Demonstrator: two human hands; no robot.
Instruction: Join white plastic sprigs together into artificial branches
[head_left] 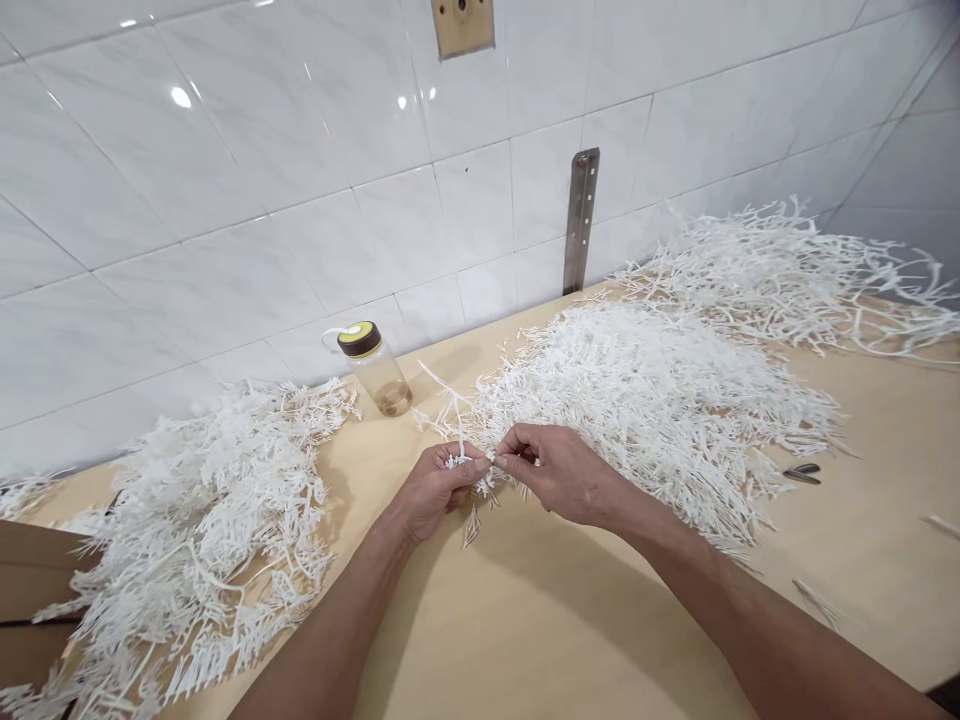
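Pinching a thin, white, plastic-looking branchy sprig (460,425) is the left hand (442,485), with thumb and finger pressed on it. The right hand (555,475) has its fingertips together just beside the left thumb; I can't tell what is between them. The sprig looks light and bendy, but its skinny tips might snap, so the thicker stem seems best to hold. It pokes up past the left thumb, near a big heap of white twiggy sprigs (652,380)

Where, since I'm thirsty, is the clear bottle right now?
In the head view, the bottle is left of centre on the table, close to the tiled wall, just right of a pile of white sprigs and beyond the left hand.
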